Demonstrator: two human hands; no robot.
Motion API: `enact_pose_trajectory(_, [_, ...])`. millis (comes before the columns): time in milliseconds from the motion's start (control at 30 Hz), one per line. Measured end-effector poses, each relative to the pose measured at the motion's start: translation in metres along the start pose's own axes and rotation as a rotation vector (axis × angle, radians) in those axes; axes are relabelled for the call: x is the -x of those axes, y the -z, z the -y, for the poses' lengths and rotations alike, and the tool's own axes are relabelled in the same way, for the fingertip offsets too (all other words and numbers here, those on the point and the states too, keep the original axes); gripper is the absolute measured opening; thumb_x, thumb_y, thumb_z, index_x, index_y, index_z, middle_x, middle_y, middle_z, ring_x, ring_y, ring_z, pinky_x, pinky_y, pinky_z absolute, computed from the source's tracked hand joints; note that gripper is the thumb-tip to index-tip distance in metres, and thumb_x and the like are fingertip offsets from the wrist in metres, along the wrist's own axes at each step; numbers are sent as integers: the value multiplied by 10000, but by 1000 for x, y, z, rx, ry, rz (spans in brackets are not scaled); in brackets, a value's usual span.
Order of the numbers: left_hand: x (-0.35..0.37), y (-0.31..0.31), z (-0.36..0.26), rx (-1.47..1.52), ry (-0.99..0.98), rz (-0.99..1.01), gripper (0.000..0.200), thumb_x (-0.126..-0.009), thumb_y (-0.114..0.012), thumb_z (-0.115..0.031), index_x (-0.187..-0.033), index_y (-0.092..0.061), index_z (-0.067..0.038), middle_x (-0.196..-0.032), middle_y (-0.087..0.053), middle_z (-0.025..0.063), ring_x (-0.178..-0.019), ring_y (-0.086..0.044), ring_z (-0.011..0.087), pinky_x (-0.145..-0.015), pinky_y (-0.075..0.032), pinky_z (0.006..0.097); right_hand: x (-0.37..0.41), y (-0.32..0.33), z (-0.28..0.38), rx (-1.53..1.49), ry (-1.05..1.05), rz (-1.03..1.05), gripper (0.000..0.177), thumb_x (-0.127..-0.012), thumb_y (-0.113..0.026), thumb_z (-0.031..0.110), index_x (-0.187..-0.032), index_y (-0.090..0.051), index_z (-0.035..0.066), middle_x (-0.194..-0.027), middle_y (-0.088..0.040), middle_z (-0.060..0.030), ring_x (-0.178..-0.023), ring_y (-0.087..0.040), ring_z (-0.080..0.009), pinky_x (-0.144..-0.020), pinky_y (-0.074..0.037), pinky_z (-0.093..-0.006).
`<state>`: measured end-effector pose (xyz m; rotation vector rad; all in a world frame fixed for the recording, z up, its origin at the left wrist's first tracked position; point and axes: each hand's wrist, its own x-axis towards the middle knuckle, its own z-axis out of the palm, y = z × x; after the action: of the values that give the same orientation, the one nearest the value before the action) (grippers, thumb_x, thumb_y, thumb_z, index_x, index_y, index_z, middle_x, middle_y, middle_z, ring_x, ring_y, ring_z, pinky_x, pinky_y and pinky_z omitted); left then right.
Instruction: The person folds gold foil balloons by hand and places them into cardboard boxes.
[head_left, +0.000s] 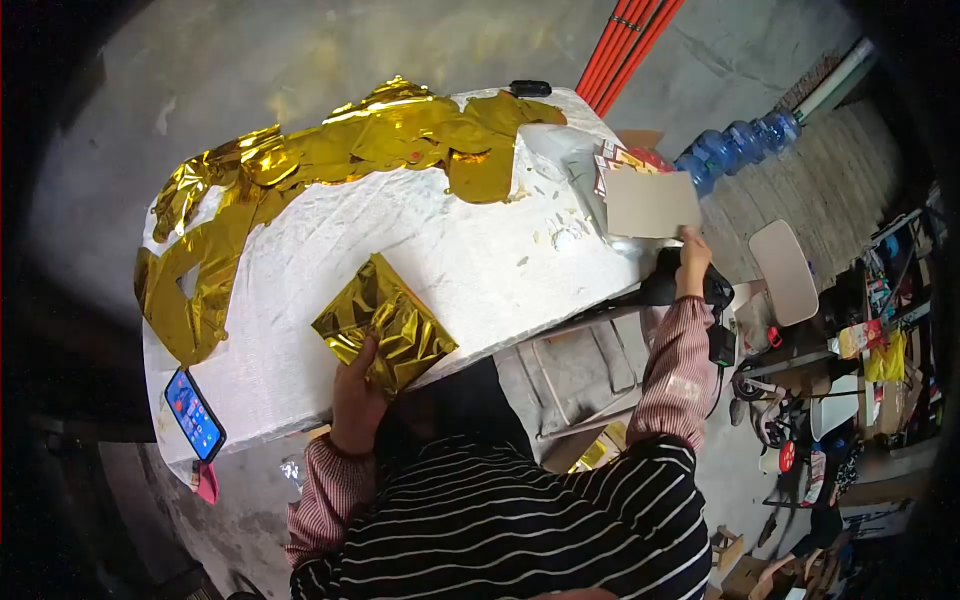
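Observation:
My left hand (358,400) grips the near edge of a crinkled gold foil piece (388,315), with the thumb on top, over the front of the white table (470,260). Out to the right, my right hand (693,262) pinches the lower right corner of a flat grey-beige card (652,204). The card lies over the table's right end, partly covering some red and white printed packets (622,157). Overlapping gold foil sheets (385,140) spread along the table's far side and down its left side.
A lit phone (194,415) rests at the table's left corner. A black object (530,88) sits on the far edge. Beyond the right end are blue water bottles (735,145), red poles (625,50), a stool (783,272) and cluttered shelves (890,330).

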<state>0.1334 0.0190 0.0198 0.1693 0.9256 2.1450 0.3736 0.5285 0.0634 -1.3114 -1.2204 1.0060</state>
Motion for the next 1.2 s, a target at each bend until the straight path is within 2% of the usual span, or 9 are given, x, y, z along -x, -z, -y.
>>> enact_pose_trajectory(67, [2,2,-5,193,65,-85,294,-979,-488,-94,-1256,-485,5,-1169,-598,112,-1078,-601,239,-911,-513,383,-1,14,4,70,255,-17,296,-875,-680,273,-940,-669,-16,-842,-652,-75,-760,-565,-164,-701,-452,-293])
enact_pose_trajectory(133, [7,17,-12,-874,-305,64,254,-976,-478,-47,-1213,-519,37,-1158,-605,127,-1079,-598,245,-920,-487,347,4,25,11,-21,315,-14,275,-888,-667,262,-930,-658,-9,-844,-655,-73,-755,-578,-153,-695,-462,-289])
enact_pose_trajectory(267, [9,1,-28,-710,-295,21,232,-990,-447,-38,-1181,-531,62,-1159,-605,144,-1070,-594,228,-924,-466,322,66,20,59,-455,284,346,235,-947,-581,244,-881,-631,24,-784,-637,-14,-672,-578,-120,-646,-471,-268])
enact_pose_trajectory(433, [19,-19,-60,-448,-125,94,299,-1011,-446,-157,-1243,-492,26,-1212,-578,107,-1071,-585,204,-915,-476,333,131,-46,60,211,450,820,240,-957,-559,277,-925,-654,59,-815,-622,19,-731,-583,-90,-668,-479,-255])
enact_pose_trajectory(500, [15,-60,-63,-48,-32,-49,311,-977,-522,-201,-1222,-531,-10,-1120,-622,110,-1012,-612,215,-860,-504,349,177,-86,56,104,79,1134,262,-955,-562,288,-897,-650,48,-799,-609,38,-748,-526,-63,-679,-445,-240])
enact_pose_trajectory(633, [-26,-13,-27,111,31,-41,309,-970,-534,-193,-1218,-547,-9,-1040,-651,93,-976,-627,217,-806,-527,320,240,-154,24,195,68,1446,332,-951,-567,272,-717,-588,37,-600,-516,28,-521,-469,-66,-479,-398,-234])
enact_pose_trajectory(667, [-29,-11,-16,-344,-154,21,298,-989,-495,-177,-1214,-544,13,-1060,-644,105,-992,-627,217,-829,-526,323,246,-165,9,190,69,1464,332,-951,-567,272,-717,-588,37,-600,-516,28,-521,-469,-66,-479,-398,-234])
enact_pose_trajectory(1000, [-42,-2,7,307,32,-51,329,-1006,-410,-121,-1295,-420,36,-1253,-546,167,-1100,-592,299,-927,-528,427,262,-150,18,350,-178,1589,110,-828,-676,113,-782,-601,47,-680,-578,15,-563,-532,-60,-504,-457,-217])
enact_pose_trajectory(1200, [-40,-6,5,314,31,-95,310,-996,-439,-111,-1272,-446,32,-1206,-570,163,-1068,-610,294,-896,-547,443,288,-137,27,541,378,1357,279,-771,-604,16,-1041,-549,-24,-749,-565,-65,-705,-511,-153,-661,-441,-294])
